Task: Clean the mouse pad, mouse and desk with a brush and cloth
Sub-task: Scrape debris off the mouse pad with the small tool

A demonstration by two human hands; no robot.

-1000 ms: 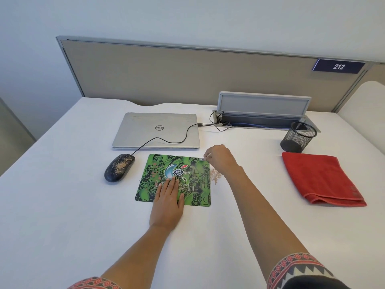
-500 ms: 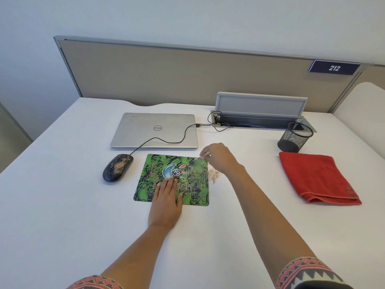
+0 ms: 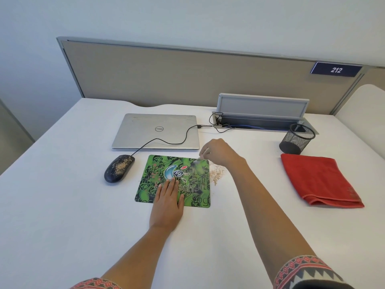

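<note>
Centrally on the counter [image 3: 62,205], the left hand [image 3: 166,207] presses the pad [image 3: 194,174] with straight fingers [image 3: 170,187]; the right hand [image 3: 219,152] pinches a blurred brush [image 3: 200,157] at the pad's far-right corner, crumbs [image 3: 217,174] just beside.

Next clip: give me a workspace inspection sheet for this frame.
Surface: white desk; crumbs piled right of the mouse pad.
Job's things: mouse left of the pad, crumbs on it; red cloth folded, far right, untouched; brush, small and blurred, at the pad's far right corner.
Clutter: closed laptop; mesh cup.
Hands: left hand flat on the pad; right hand pinches the brush.
Cables: mouse cable crosses the laptop toward the open cable box.
Surroundings: partition with plate reading 212.
</note>
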